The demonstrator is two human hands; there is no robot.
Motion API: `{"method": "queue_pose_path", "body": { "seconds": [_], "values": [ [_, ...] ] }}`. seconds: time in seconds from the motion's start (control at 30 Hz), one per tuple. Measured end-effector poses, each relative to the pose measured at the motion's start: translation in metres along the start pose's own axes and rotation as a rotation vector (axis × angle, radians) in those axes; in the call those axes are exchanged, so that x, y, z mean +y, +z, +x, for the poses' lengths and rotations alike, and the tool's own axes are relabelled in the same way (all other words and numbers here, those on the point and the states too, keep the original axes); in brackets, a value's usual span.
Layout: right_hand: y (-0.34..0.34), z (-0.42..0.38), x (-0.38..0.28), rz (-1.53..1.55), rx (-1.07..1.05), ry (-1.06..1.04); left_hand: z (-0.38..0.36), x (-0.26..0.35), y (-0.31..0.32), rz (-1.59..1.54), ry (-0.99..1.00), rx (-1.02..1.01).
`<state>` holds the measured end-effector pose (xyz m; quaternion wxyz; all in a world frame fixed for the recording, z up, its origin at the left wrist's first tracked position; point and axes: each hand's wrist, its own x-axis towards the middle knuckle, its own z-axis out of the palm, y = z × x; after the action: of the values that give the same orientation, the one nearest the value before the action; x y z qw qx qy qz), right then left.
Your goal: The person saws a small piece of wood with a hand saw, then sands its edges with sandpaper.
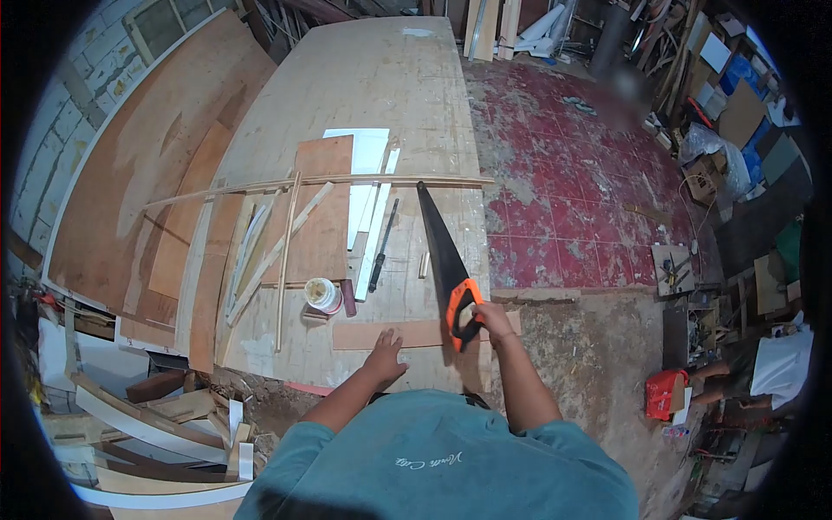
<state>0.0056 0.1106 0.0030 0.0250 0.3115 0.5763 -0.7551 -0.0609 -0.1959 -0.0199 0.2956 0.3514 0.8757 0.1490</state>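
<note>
My right hand (pixel 494 321) is closed round the orange and black handle of a hand saw (pixel 444 247). The dark blade points away from me, its tip at the long thin wooden strips (pixel 347 179) that cross the table. My left hand (pixel 385 355) rests with its fingers apart on the near edge of a flat reddish board (pixel 355 335). That board lies crosswise at the table's near side and runs beneath the saw handle. Just beyond it stand a white tub (pixel 322 295) and a dark red block (pixel 348 298).
A dark slim tool (pixel 379 260) and white strips (pixel 378 225) lie mid-table (pixel 381 78). Loose boards (pixel 199 269) lean or lie at left. On the right are a red tiled floor (pixel 563 191), a red basket (pixel 664 394) and another person (pixel 780 364).
</note>
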Motion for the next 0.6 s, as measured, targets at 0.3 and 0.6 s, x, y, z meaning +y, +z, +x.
{"method": "queue_pose_path", "body": {
  "seconds": [0.3, 0.6],
  "values": [
    [-0.016, -0.140, -0.050, -0.045, 0.294, -0.290, 0.033, 0.052, -0.011, 0.248, 0.066, 0.107],
    [-0.029, -0.208, -0.036, -0.303, 0.485, -0.335, 0.104, 0.123, 0.015, 0.241, 0.273, 0.043]
  ]
}}
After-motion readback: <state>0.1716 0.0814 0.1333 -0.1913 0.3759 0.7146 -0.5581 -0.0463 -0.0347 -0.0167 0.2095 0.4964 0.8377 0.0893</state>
